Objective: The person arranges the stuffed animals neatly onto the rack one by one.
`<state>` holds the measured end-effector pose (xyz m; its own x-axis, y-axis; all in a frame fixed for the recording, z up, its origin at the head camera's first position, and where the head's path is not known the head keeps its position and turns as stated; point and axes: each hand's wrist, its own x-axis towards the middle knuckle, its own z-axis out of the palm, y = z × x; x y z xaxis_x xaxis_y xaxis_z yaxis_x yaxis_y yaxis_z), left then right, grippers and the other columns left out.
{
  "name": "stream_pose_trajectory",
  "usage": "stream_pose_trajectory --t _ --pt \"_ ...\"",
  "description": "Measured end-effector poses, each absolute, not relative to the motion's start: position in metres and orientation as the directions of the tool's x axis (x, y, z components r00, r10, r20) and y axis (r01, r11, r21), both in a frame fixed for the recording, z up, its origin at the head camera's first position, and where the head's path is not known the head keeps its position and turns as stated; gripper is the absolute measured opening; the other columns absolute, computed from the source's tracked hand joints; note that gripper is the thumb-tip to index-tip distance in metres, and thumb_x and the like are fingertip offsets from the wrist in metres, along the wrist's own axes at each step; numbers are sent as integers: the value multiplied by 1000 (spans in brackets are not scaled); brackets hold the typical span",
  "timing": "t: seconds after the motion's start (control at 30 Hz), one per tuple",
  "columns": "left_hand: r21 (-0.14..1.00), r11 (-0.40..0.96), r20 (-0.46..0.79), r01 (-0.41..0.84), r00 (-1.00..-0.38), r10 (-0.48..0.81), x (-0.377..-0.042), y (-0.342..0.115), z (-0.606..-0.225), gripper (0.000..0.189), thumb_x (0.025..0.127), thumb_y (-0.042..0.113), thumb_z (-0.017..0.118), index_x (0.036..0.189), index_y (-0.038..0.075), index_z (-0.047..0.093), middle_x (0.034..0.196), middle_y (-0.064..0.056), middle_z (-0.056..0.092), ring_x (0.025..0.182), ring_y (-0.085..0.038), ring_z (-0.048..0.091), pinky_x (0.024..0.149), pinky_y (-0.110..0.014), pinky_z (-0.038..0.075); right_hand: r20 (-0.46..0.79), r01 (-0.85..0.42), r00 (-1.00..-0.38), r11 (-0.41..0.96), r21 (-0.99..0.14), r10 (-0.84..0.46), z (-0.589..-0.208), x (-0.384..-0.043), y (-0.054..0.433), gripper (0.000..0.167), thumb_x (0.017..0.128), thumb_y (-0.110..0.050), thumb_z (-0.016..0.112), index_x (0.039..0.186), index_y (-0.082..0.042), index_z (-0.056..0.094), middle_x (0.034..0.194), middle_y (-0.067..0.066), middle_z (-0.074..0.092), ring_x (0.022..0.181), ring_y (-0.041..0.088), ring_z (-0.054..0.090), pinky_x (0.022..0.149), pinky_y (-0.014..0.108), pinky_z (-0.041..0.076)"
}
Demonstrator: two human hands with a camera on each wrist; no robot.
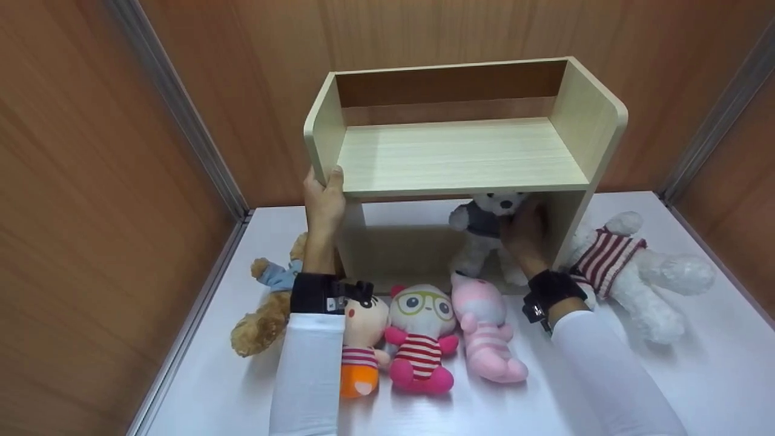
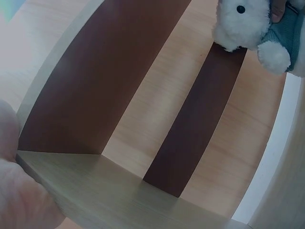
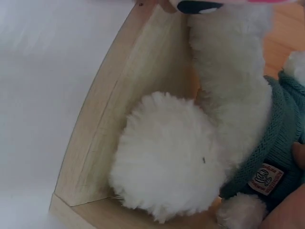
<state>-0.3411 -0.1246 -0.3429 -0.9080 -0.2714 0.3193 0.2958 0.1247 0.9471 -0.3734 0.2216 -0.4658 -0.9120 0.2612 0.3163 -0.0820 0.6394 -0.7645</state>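
Note:
My left hand (image 1: 324, 203) grips the left side panel of a pale wooden shelf (image 1: 460, 154), thumb on the front edge. In the left wrist view part of that hand (image 2: 24, 200) shows at the panel's edge. Inside the lower compartment, toward the right, my right hand (image 1: 525, 233) holds a white teddy bear (image 1: 481, 260) in a dark teal knitted sweater. The bear is upright, its head partly hidden under the middle board. Up close in the right wrist view, the bear's furry foot (image 3: 167, 157) lies beside the shelf's wooden edge, and fingers touch the sweater (image 3: 286, 129).
Before the shelf lie an orange-trousered doll (image 1: 363, 339), a panda doll (image 1: 421, 339) with yellow-green glasses and a pink plush toy (image 1: 487, 333). A brown teddy (image 1: 266, 315) lies left, a white plush in a striped top (image 1: 636, 278) right. Wooden walls (image 1: 448, 30) surround the white table (image 1: 212, 363).

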Motion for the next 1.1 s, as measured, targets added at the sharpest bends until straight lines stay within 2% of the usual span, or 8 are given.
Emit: stream_pose_trajectory --t 0.2,0.3,0.4,0.6,0.8,0.93,1.1 --pt "946 120 324 302 -908 -266 -342 -124 -342 46 109 18 46 153 5 43 158 -14 46 151 -24 37 126 -40 28 335 -103 -913 659 -745 235 -468 -369 221 81 96 -9 54 157 4 3 118 36 57 108 45 60 91 56 53" --pt "941 107 338 321 -906 -254 -341 -124 -343 44 109 20 45 150 4 44 152 -16 50 148 -25 41 124 -42 32 359 -123 -906 671 -731 225 -473 -369 221 87 95 -7 55 158 3 -3 117 38 58 108 45 60 92 56 53" --pt "938 106 347 331 -906 -244 -340 -123 -344 44 109 20 45 150 4 44 149 -17 50 146 -25 42 123 -42 32 377 -124 -898 692 -711 226 -476 -368 220 91 93 -6 56 159 4 -6 128 41 52 119 47 56 101 56 49" --pt "939 86 344 333 -906 -245 -341 -123 -344 43 109 18 46 150 4 44 147 -16 52 144 -24 44 122 -42 34 470 -205 -852 679 -705 230 -480 -364 217 90 95 -13 65 159 2 3 148 39 37 140 47 41 117 56 36" --pt "944 99 330 315 -909 -253 -341 -122 -343 45 109 19 46 152 6 43 153 -13 49 148 -22 40 125 -40 30 527 -276 -822 659 -700 215 -485 -353 218 85 94 -15 69 156 4 13 144 38 44 135 47 48 113 56 40" --pt "938 106 347 330 -904 -251 -343 -121 -342 45 109 17 46 151 3 43 152 -15 50 148 -23 40 125 -40 30 517 -258 -828 670 -696 217 -485 -343 220 82 93 -14 69 154 6 18 140 37 47 130 47 51 110 57 43" --pt "937 108 348 331 -903 -253 -343 -121 -341 45 108 15 46 152 3 43 155 -15 49 150 -23 38 125 -39 29 494 -215 -831 672 -709 256 -486 -330 217 70 92 -16 69 148 5 32 133 32 52 124 46 55 102 59 45"
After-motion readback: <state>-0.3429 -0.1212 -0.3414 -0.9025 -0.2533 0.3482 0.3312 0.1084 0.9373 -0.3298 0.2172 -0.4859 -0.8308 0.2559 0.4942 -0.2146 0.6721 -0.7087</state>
